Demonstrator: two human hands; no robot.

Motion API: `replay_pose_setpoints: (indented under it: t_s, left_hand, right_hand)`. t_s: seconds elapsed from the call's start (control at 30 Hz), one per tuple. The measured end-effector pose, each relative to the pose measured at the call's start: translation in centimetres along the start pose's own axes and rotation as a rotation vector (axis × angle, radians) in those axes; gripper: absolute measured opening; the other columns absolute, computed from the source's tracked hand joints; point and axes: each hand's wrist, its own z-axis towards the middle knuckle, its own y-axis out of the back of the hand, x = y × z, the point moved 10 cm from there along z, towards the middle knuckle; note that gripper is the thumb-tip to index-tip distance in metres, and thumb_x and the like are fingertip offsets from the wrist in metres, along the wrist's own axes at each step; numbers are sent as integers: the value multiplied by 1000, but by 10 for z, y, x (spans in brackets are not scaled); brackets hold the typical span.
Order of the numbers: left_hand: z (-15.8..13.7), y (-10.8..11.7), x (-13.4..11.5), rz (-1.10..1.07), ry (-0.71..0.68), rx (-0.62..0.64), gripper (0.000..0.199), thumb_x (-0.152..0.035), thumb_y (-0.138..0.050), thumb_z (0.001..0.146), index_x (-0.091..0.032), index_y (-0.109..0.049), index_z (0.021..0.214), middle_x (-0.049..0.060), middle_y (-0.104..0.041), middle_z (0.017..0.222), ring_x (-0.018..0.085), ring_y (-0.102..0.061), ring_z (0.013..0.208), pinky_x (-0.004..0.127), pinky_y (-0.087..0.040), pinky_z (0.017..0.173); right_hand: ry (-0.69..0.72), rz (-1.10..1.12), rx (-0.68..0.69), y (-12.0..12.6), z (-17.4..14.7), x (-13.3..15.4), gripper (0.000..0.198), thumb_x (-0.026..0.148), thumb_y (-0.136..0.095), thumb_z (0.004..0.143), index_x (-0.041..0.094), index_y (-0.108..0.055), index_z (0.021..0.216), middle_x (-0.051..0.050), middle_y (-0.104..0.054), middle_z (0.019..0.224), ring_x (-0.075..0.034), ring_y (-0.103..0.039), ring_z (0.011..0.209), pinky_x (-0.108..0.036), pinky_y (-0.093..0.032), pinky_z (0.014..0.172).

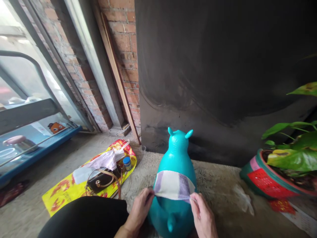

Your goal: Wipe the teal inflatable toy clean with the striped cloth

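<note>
A teal inflatable animal toy (176, 155) with two ears and a short tail stands on the floor in front of me, its head turned away. Across its back lies a white cloth with purple stripes (170, 185). My left hand (142, 206) pinches the cloth's near left corner. At the near right corner my right hand (201, 211) pinches it too, so the near edge is drawn fairly straight between them. The toy's legs cannot be made out.
Left of the toy, a yellow and red bag (61, 195) lies flat under a dark handbag (102, 181), a blue-lidded jar (127, 163) and a pale cloth (105, 160). A blue cart (71, 134) stands farther left. At right is a potted plant (260, 180); a black board (210, 82) stands behind.
</note>
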Motion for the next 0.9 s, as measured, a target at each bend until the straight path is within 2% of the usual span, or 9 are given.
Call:
replay_pose_setpoints:
  t_s: [0.13, 0.23, 0.4, 0.5, 0.57, 0.63, 0.7, 0.8, 0.9]
  left_hand:
    - [13, 39, -43, 15, -64, 4, 25, -43, -42, 93, -26, -59, 86, -3, -65, 83, 13, -62, 79, 24, -50, 75]
    - [27, 60, -82, 65, -170, 84, 24, -40, -40, 95, -26, -60, 91, -3, -65, 87, 12, -61, 81, 22, -49, 76]
    - [79, 61, -115, 256, -308, 138, 24, -34, -40, 95, -24, -62, 94, -2, -64, 89, 12, -61, 87, 23, -48, 82]
    - [116, 40, -105, 306, -270, 47, 18, -22, -47, 89, -22, -64, 94, 3, -63, 103, 18, -58, 104, 34, -46, 95]
    - [128, 21, -91, 315, -216, -35, 25, -12, -47, 84, -21, -64, 101, 8, -57, 122, 23, -52, 118, 43, -42, 102]
    - [124, -3, -74, 305, -168, -87, 32, -9, -46, 83, -21, -61, 108, 9, -54, 127, 22, -50, 122, 43, -42, 104]
    - [109, -30, -55, 293, -126, -104, 32, -10, -44, 84, -21, -61, 108, 9, -55, 128, 21, -52, 121, 43, -43, 105]
    - [87, -67, -23, 266, -47, -89, 33, -19, -45, 87, -22, -59, 117, 10, -48, 140, 23, -44, 132, 44, -41, 108]
    - [81, -98, 5, 265, 68, -12, 46, -37, -43, 91, -26, -46, 136, 9, -32, 154, 27, -25, 143, 53, -33, 112]
  right_hand:
    - [48, -20, -37, 20, 23, 17, 16, 32, -47, 95, 25, -58, 102, -3, -68, 87, -14, -68, 78, -20, -54, 70]
    - [77, -44, -26, 35, 42, 26, 17, 34, -47, 94, 25, -60, 102, -3, -69, 89, -15, -68, 79, -22, -54, 71]
    - [9, -120, 60, 29, 79, -6, 26, 43, -42, 95, 27, -62, 101, -3, -69, 93, -16, -67, 84, -26, -53, 75]
    - [-116, -283, 65, 6, 99, -51, 42, 52, -32, 94, 24, -62, 105, -8, -67, 102, -21, -66, 88, -32, -53, 74]
    - [-180, -367, -1, -5, 101, -74, 59, 58, -24, 93, 15, -60, 111, -18, -63, 109, -28, -65, 90, -41, -53, 71]
    - [-204, -390, -52, -20, 93, -84, 66, 58, -20, 93, 8, -56, 116, -25, -59, 113, -33, -63, 96, -46, -52, 73]
    - [-199, -378, -52, -39, 75, -84, 62, 55, -23, 95, 8, -53, 122, -25, -57, 119, -33, -59, 107, -46, -51, 81]
    - [-205, -374, 32, -76, 44, -83, 57, 50, -27, 96, 11, -47, 131, -23, -51, 132, -35, -49, 122, -50, -47, 92]
    - [-254, -437, 176, -116, 23, -95, 59, 51, -27, 95, 16, -37, 142, -20, -38, 145, -41, -36, 132, -63, -44, 90]
